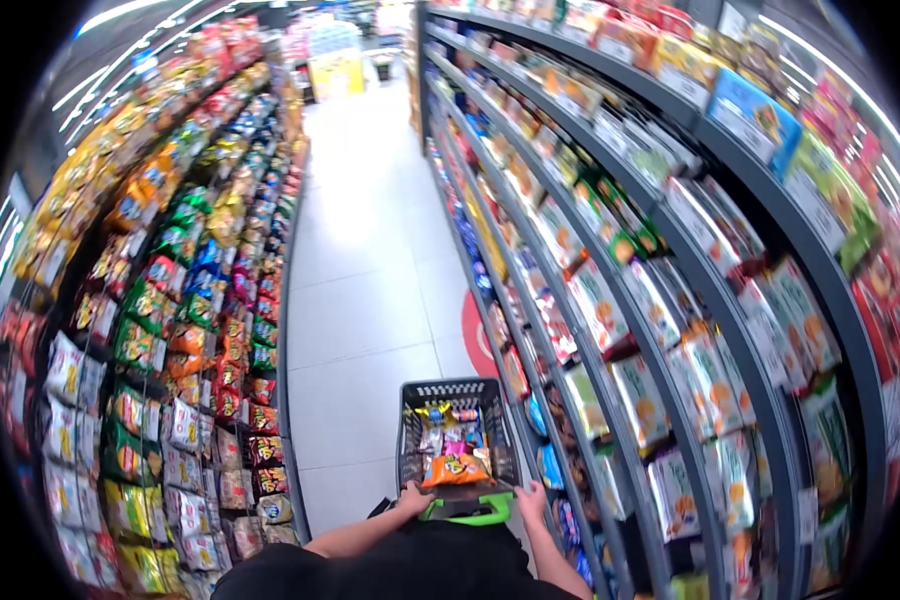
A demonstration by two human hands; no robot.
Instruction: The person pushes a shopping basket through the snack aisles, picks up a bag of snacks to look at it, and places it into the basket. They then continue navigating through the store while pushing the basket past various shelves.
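Note:
A black basket-like cart (pixel 407 420) with a green handle part (pixel 480 512) stands right in front of my body. Several snack packets lie inside it, among them an orange bag (pixel 457 469) near the handle and a yellow packet (pixel 435 413) toward the far end. My left hand (pixel 413 499) is closed on the left side of the cart's handle. On the right side, my right hand (pixel 532 499) is at the handle's end with its fingers bent; what they grip is too small to make out.
Shelves of snack bags (pixel 135 450) line the left side of the aisle, and shelves of boxed and packed goods (pixel 600 305) line the right. The tiled floor (pixel 355 310) runs ahead between them. A yellow display (pixel 338 75) stands at the far end.

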